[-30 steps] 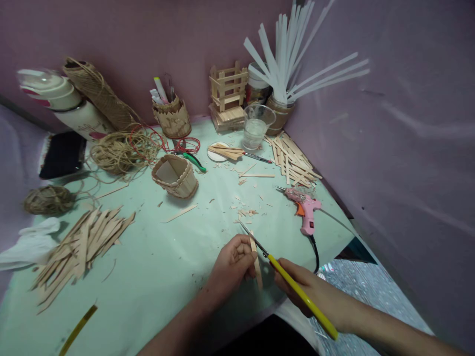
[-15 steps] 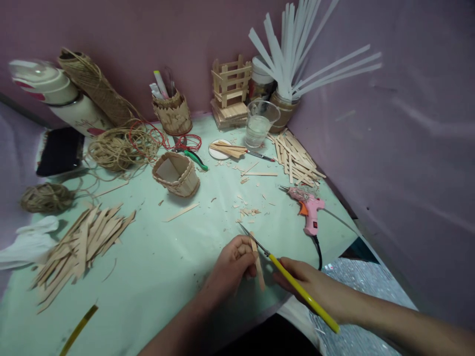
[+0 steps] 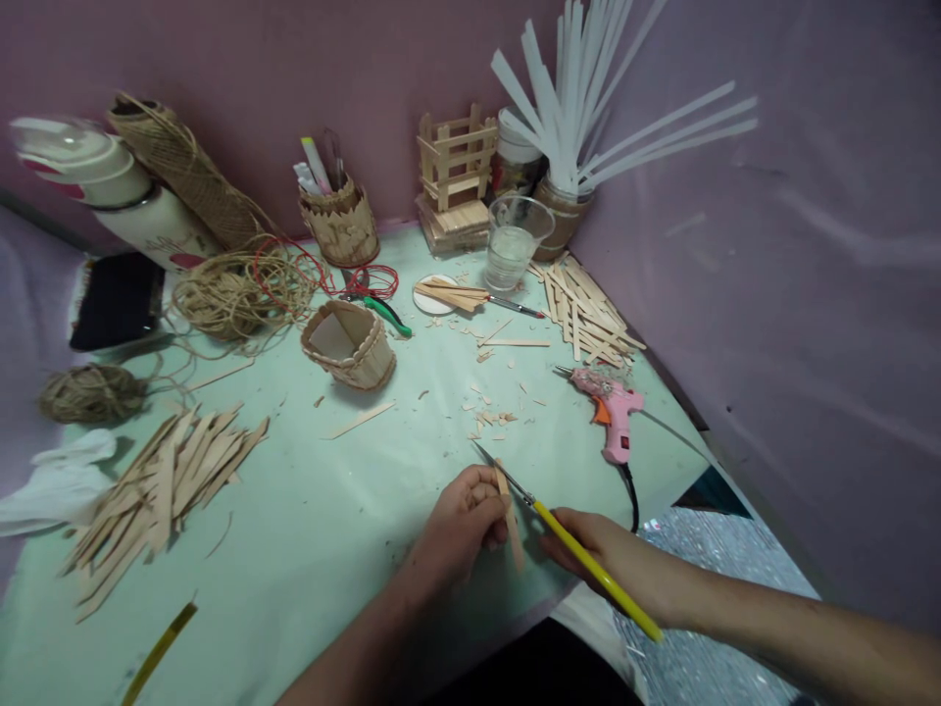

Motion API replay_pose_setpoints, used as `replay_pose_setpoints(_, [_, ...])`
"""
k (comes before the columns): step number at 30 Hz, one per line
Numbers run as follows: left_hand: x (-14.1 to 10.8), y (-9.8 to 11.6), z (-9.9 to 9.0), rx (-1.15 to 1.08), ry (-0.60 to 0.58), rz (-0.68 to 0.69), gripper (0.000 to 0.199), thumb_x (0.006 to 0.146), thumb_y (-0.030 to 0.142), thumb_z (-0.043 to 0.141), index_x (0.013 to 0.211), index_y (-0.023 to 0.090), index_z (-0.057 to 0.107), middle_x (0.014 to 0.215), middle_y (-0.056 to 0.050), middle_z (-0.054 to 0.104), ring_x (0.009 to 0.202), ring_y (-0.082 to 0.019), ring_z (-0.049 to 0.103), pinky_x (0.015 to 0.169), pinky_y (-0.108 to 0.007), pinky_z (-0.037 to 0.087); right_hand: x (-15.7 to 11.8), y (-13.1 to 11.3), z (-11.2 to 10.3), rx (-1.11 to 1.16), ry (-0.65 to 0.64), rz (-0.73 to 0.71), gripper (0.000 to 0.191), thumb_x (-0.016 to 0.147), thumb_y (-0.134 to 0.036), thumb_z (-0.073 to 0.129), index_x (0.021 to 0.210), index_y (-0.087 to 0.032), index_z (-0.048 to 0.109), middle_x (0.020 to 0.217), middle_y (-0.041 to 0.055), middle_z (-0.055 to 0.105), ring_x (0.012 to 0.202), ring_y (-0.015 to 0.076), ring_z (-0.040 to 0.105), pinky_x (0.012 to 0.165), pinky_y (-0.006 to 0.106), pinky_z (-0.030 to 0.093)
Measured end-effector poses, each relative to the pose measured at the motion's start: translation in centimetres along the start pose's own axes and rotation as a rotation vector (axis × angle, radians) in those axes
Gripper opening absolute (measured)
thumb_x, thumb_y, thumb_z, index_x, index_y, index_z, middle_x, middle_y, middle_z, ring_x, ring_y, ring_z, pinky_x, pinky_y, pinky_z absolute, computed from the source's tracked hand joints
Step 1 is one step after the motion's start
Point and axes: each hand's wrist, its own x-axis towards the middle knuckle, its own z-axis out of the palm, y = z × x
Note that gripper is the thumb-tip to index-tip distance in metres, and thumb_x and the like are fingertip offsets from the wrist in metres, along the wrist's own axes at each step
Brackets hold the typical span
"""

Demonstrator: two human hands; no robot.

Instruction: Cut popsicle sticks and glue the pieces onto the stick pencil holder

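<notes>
My left hand (image 3: 470, 512) pinches a thin wooden craft stick (image 3: 512, 525) upright between thumb and fingers, near the table's front edge. In my right hand (image 3: 607, 559) is a pair of scissors (image 3: 580, 554) with a long yellow handle; the other handle is hidden by the hand. The metal blades point up and left and lie across the stick's upper end. Whether they are closed on the wood I cannot tell. Small wood chips (image 3: 494, 419) are scattered just beyond the blades. A small basket covered in wood pieces (image 3: 360, 358) stands farther back, left of centre.
A pink glue gun (image 3: 614, 407) lies to the right, its cord running off the front. Craft sticks lie in a left pile (image 3: 166, 480) and a right pile (image 3: 584, 314). At the back are a water cup (image 3: 509, 257), a stick holder (image 3: 342, 226) and jute twine (image 3: 235, 294).
The yellow scissor handle has swung slightly upward with my right hand. My left hand and the craft stick stay almost in place. The view has shifted a little.
</notes>
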Motion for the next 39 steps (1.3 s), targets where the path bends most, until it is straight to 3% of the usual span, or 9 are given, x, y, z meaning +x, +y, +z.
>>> replay_pose_setpoints(6, [0.0, 0.0, 0.0, 0.076, 0.006, 0.028, 0.012, 0.074, 0.024, 0.056, 0.084, 0.017, 0.052, 0.049, 0.007, 0.046, 0.045, -0.006, 0.038, 0.046, -0.020, 0.026, -0.4, -0.2, 0.1, 0.042, -0.007, 0.019, 0.038, 0.085, -0.055, 0.048, 0.074, -0.019, 0.049, 0.062, -0.0027, 0.041, 0.056, 0.0105, 0.035, 0.048, 0.023, 0.027])
replay_pose_setpoints(11, [0.0, 0.0, 0.1, 0.076, 0.016, 0.062, 0.010, 0.074, 0.022, 0.056, 0.082, 0.017, 0.052, 0.050, 0.008, 0.042, 0.044, -0.005, 0.034, 0.045, -0.020, 0.023, -1.0, 0.5, 0.3, 0.248, 0.014, 0.021, 0.042, 0.081, -0.061, 0.054, 0.075, -0.021, 0.043, 0.058, -0.0072, 0.034, 0.047, 0.0072, 0.029, 0.043, 0.022, 0.022])
replay_pose_setpoints(15, [0.2, -0.1, -0.1, 0.034, 0.045, 0.120, 0.017, 0.077, 0.029, 0.060, 0.087, 0.017, 0.053, 0.049, 0.009, 0.041, 0.043, -0.005, 0.032, 0.044, -0.020, 0.021, 0.0, 1.1, 0.9, 0.630, 0.116, -0.142, 0.045, 0.079, -0.063, 0.056, 0.072, -0.023, 0.035, 0.050, -0.0115, 0.025, 0.041, 0.0053, 0.020, 0.038, 0.020, 0.017])
replay_pose_setpoints(19, [0.5, -0.1, -0.5, -0.001, 0.074, 0.197, 0.026, 0.077, 0.035, 0.065, 0.093, 0.017, 0.056, 0.055, 0.006, 0.049, 0.047, -0.006, 0.039, 0.047, -0.021, 0.028, 2.2, 0.7, 1.7, 1.045, 0.174, -0.310, 0.051, 0.074, -0.058, 0.063, 0.063, -0.023, 0.028, 0.047, -0.0129, 0.022, 0.037, 0.0026, 0.011, 0.034, 0.016, 0.011])
replay_pose_setpoints(27, [-0.9, 1.1, -1.8, 0.005, 0.159, 0.290, 0.026, 0.074, 0.028, 0.067, 0.097, 0.017, 0.060, 0.074, 0.001, 0.055, 0.056, -0.007, 0.045, 0.052, -0.021, 0.031, 5.5, -0.4, 1.8, 1.297, 0.162, -0.485, 0.049, 0.077, -0.043, 0.068, 0.059, -0.021, 0.028, 0.047, -0.0122, 0.019, 0.039, 0.0032, 0.006, 0.033, 0.013, 0.010])
replay_pose_setpoints(30, [-2.8, 1.8, -3.5, 0.104, 0.289, 0.344, 0.026, 0.076, 0.027, 0.062, 0.101, 0.018, 0.063, 0.084, -0.003, 0.060, 0.073, -0.012, 0.054, 0.065, -0.023, 0.039, 6.1, 0.0, 1.8, 1.342, 0.141, -0.514, 0.048, 0.077, -0.041, 0.068, 0.057, -0.021, 0.030, 0.047, -0.0116, 0.020, 0.040, 0.0038, 0.006, 0.032, 0.013, 0.013])
replay_pose_setpoints(33, [-5.0, 2.7, -6.2, 0.241, 0.503, 0.422, 0.030, 0.078, 0.032, 0.058, 0.105, 0.020, 0.064, 0.092, -0.004, 0.064, 0.079, -0.015, 0.055, 0.069, -0.026, 0.042, 6.3, 0.5, 1.8, 1.385, 0.115, -0.519, 0.046, 0.078, -0.038, 0.069, 0.055, -0.020, 0.033, 0.047, -0.0110, 0.021, 0.041, 0.0043, 0.006, 0.032, 0.014, 0.014])
replay_pose_setpoints(36, [-7.1, 3.9, -9.9, 0.399, 0.763, 0.528, 0.036, 0.079, 0.036, 0.055, 0.110, 0.020, 0.064, 0.096, -0.004, 0.066, 0.075, -0.016, 0.055, 0.069, -0.028, 0.044, 6.3, 0.8, 1.8, 1.419, 0.081, -0.495, 0.046, 0.076, -0.036, 0.071, 0.054, -0.019, 0.034, 0.047, -0.0107, 0.022, 0.042, 0.0046, 0.005, 0.033, 0.015, 0.013])
replay_pose_setpoints(39, [-8.7, 5.0, -13.8, 0.579, 1.083, 0.681, 0.039, 0.081, 0.038, 0.053, 0.113, 0.019, 0.064, 0.106, -0.007, 0.065, 0.087, -0.019, 0.058, 0.078, -0.031, 0.046, 6.2, 0.9, 1.9, 1.427, 0.074, -0.463, 0.045, 0.075, -0.036, 0.072, 0.054, -0.019, 0.036, 0.047, -0.0104, 0.024, 0.042, 0.0047, 0.006, 0.033, 0.016, 0.013])
